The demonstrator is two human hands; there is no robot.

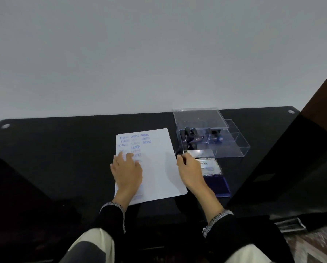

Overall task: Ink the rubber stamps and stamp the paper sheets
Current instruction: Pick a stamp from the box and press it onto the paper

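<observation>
The right hand point(189, 168) pinches a dark rubber stamp point(179, 153) at the paper's right edge; the left hand point(126, 168) lies flat on the paper sheets point(158, 168). For a clean mark, press straight down on the ink pad point(218, 186), which lies open on the counter point(64, 149).

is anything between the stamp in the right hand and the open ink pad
Nothing visible. The right hand pinches a dark stamp beside the paper's right edge, and the open purple ink pad lies uncovered on the table just right of that wrist. Its raised lid stands behind the pad, not across the path.
</observation>
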